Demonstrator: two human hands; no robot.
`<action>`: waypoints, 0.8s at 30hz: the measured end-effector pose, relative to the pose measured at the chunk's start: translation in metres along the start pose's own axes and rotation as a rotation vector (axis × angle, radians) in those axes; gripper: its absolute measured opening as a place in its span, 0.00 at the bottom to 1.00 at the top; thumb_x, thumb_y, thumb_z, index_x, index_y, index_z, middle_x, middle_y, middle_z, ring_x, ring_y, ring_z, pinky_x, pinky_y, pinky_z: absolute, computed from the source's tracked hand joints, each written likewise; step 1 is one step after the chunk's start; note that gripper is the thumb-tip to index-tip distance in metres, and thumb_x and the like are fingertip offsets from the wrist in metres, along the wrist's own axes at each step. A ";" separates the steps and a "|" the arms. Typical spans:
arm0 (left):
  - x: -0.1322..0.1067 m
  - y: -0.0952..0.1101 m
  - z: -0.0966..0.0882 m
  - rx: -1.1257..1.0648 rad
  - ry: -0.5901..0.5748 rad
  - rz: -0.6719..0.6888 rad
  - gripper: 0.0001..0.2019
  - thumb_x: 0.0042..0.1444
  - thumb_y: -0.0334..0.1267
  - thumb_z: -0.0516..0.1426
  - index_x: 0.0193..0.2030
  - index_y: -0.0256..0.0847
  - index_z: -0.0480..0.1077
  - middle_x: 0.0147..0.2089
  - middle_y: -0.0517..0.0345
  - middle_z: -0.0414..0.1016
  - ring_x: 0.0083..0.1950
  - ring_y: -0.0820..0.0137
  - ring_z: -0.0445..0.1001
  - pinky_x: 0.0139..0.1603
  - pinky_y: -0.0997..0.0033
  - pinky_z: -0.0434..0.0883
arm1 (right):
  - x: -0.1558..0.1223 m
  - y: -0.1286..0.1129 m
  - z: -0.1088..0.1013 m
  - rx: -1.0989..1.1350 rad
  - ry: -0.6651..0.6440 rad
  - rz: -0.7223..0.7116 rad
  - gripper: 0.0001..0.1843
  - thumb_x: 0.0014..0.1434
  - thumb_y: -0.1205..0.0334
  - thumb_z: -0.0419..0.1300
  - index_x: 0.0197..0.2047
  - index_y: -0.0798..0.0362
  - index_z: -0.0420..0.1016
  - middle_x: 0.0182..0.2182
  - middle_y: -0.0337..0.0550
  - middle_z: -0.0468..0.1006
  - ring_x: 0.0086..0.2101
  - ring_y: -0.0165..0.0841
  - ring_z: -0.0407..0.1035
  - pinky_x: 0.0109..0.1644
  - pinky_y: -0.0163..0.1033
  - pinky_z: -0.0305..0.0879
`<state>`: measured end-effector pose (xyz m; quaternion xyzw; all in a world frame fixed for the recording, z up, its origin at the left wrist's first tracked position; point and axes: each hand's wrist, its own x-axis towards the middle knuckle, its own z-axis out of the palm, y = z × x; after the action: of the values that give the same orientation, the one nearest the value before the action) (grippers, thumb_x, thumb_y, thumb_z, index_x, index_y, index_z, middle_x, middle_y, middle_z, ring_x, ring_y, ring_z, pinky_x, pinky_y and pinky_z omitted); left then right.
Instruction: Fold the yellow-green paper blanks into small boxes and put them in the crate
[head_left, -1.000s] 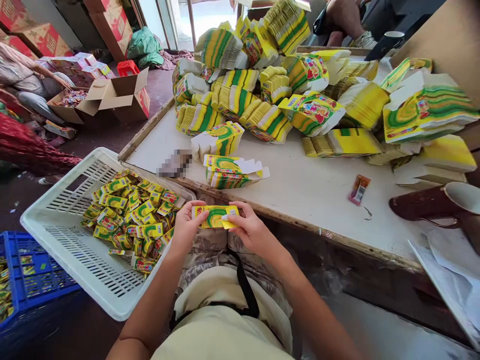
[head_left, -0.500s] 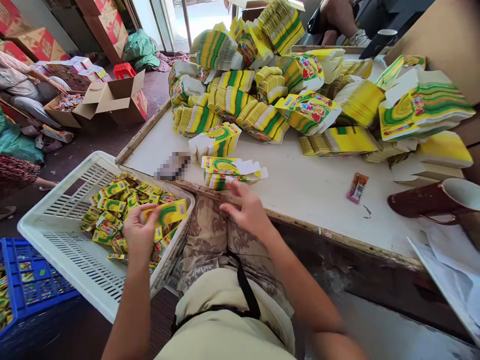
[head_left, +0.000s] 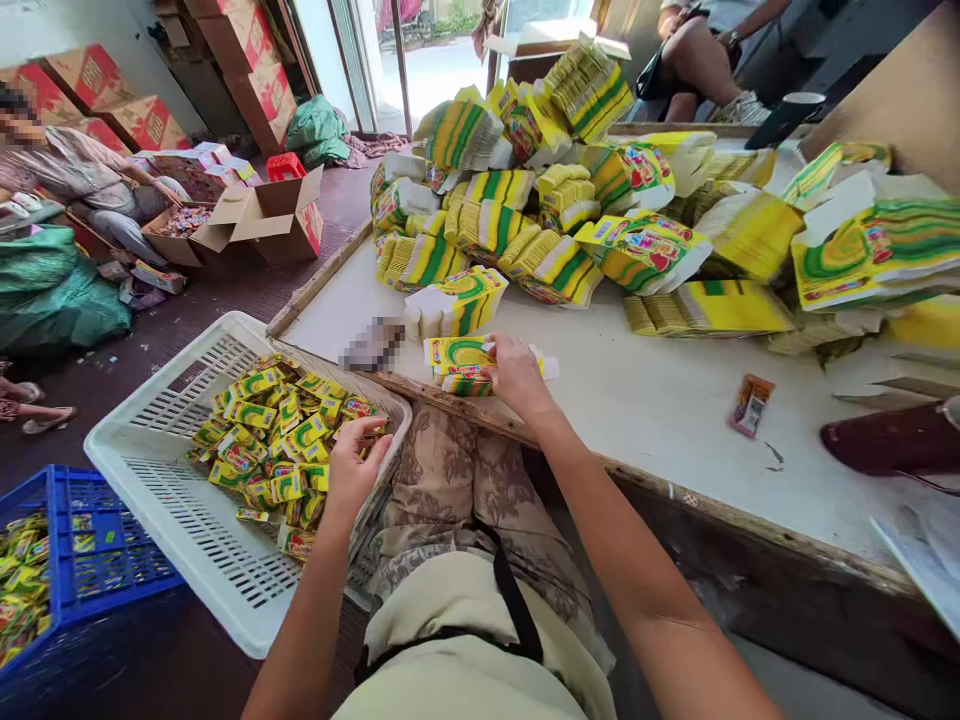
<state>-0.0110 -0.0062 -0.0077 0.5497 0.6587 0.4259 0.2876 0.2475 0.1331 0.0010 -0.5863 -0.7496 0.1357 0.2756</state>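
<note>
Remote head view: my right hand (head_left: 519,378) touches the front carton stack (head_left: 451,353) beside the table edge (head_left: 457,408); whether it pinches one, I cannot tell. My left hand (head_left: 352,468), fingers parted, hangs empty over the white crate (head_left: 176,542). A light pinch best frees one carton.

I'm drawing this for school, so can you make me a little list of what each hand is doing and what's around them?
Left hand: bare, open, over the white basket
Right hand: touching the small carton stack; grip unclear
In white basket: many yellow-and-green packets
Table: carton bundles piled at back; sachet and dark red mug farther right
Left of basket: blue crate
</note>
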 end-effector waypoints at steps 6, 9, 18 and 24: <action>-0.003 0.036 0.046 -0.350 -0.194 -0.106 0.17 0.51 0.48 0.66 0.42 0.38 0.76 0.41 0.50 0.79 0.41 0.66 0.77 0.44 0.65 0.74 | -0.008 -0.007 -0.012 0.299 0.187 0.007 0.17 0.54 0.69 0.62 0.47 0.51 0.65 0.36 0.46 0.75 0.36 0.42 0.70 0.43 0.49 0.69; 0.000 0.047 0.071 -0.690 -0.196 -0.124 0.29 0.43 0.54 0.70 0.48 0.39 0.74 0.48 0.47 0.79 0.48 0.62 0.77 0.52 0.60 0.73 | -0.030 -0.024 -0.017 0.588 0.248 0.014 0.23 0.54 0.60 0.67 0.50 0.49 0.63 0.36 0.42 0.75 0.33 0.38 0.72 0.40 0.46 0.72; 0.001 0.083 0.093 -1.256 0.194 -0.173 0.25 0.49 0.64 0.61 0.36 0.43 0.67 0.30 0.60 0.66 0.34 0.70 0.71 0.42 0.67 0.72 | -0.126 -0.077 0.011 1.067 -0.133 0.066 0.18 0.59 0.55 0.65 0.51 0.46 0.67 0.40 0.42 0.76 0.38 0.33 0.73 0.43 0.39 0.74; -0.011 0.071 0.091 -1.027 0.182 -0.203 0.32 0.44 0.72 0.60 0.38 0.42 0.68 0.36 0.58 0.68 0.36 0.71 0.67 0.41 0.71 0.69 | -0.119 -0.068 0.016 1.143 -0.158 0.130 0.19 0.53 0.56 0.70 0.47 0.47 0.72 0.33 0.38 0.75 0.33 0.31 0.72 0.37 0.35 0.74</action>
<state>0.1026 0.0072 0.0112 0.2323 0.4374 0.7097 0.5010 0.2033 0.0025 -0.0065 -0.3773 -0.5382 0.5788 0.4827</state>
